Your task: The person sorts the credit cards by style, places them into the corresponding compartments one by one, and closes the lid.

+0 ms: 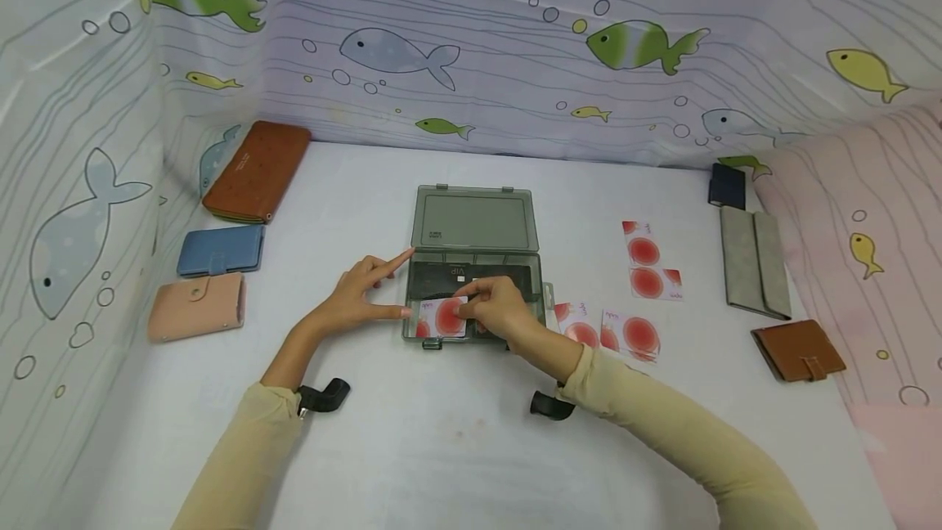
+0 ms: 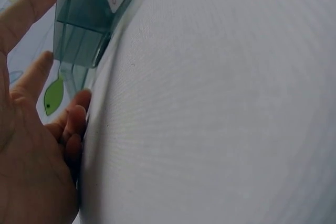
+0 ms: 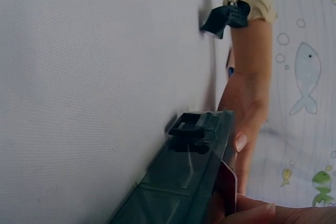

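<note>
A translucent grey-green plastic box lies with its lid folded back, in the middle of the table. Black cards, one marked VIP, lie in its rear part. My right hand pinches a white card with a red circle at the front left compartment; in the right wrist view the card tilts over the box's wall. My left hand touches the box's left side with thumb and index finger spread. In the left wrist view the other fingers curl loosely beside the box.
Several red-circle cards lie right of the box. At the left stand a brown wallet, a blue wallet and a pink one. A grey wallet, a brown wallet and a dark one line the right.
</note>
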Action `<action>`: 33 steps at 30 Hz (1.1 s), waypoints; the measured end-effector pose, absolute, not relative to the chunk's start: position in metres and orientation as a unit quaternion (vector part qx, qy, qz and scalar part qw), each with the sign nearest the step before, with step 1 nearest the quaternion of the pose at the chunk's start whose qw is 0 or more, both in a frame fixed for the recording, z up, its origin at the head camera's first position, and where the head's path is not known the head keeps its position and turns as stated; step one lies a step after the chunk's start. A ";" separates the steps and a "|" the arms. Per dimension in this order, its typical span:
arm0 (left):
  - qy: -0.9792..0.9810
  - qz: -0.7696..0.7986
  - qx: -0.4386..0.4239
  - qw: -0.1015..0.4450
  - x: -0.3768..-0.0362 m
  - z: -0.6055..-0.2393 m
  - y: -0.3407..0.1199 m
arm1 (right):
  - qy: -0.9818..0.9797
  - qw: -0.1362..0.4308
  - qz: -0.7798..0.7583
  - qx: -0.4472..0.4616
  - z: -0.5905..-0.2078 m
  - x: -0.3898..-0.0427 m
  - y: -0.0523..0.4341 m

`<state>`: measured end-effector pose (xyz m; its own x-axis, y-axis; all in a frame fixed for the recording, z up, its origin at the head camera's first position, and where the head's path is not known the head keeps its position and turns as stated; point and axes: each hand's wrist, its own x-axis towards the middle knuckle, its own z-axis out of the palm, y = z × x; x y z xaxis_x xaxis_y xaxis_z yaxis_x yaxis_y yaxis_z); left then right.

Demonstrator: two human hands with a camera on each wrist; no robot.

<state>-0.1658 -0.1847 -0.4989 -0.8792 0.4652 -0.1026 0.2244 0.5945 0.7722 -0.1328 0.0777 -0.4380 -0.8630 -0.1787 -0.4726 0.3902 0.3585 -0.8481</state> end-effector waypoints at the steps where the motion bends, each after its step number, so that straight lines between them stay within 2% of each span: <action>1: 0.880 0.406 0.195 0.149 -0.166 -0.499 -0.185 | 0.784 0.254 -0.562 0.067 -0.438 -0.133 0.077; 14: 0.880 0.409 0.200 0.138 -0.166 -0.500 -0.184 | 0.794 0.306 -0.522 0.065 -0.422 -0.129 0.082; 28: 0.881 0.408 0.195 0.139 -0.165 -0.501 -0.184 | 0.775 0.328 -0.537 0.053 -0.418 -0.129 0.087; 33: 0.883 0.405 0.192 0.140 -0.165 -0.501 -0.184 | 0.784 0.317 -0.533 0.035 -0.418 -0.125 0.098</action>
<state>-0.1648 -0.1843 -0.5015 -0.8872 0.4525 -0.0905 0.2262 0.5973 0.7694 -0.1251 0.0984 -0.4179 -0.7967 -0.2825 -0.5343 0.3934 0.4288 -0.8133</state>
